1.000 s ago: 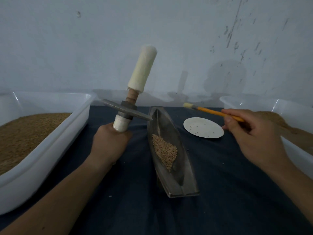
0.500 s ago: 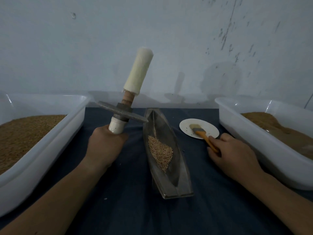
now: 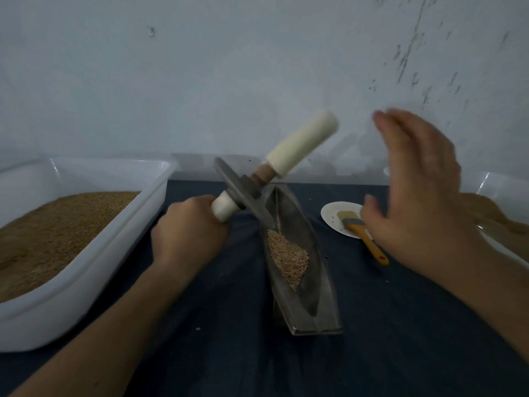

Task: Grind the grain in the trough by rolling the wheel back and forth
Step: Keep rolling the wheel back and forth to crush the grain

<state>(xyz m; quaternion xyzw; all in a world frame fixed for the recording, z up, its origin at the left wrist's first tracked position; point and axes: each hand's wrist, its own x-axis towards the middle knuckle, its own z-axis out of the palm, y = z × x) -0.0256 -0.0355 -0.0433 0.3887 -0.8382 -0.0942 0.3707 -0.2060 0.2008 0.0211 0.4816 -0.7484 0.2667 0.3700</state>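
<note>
On my far left a white tub (image 3: 86, 247) of grain sits beside my left hand (image 3: 186, 233), which is clamped on the near white grip of the wheel (image 3: 243, 196). Half a second ago the axle stood nearly upright; now I see it tipped over toward the right, the disc's lower edge down at the far end of the trough (image 3: 300, 270), just above the grain (image 3: 289, 259) heaped mid-trough. To the right, the brush (image 3: 363, 233) now lies on the small plate (image 3: 335, 216), and my right hand (image 3: 423, 196) has let it go, fingers spread and empty, blurred, lifted toward the free far grip. I judge grinding is about to start. The counter has a dark blue cloth (image 3: 400, 325); a scuffed pale wall (image 3: 257, 67) stands behind.
</note>
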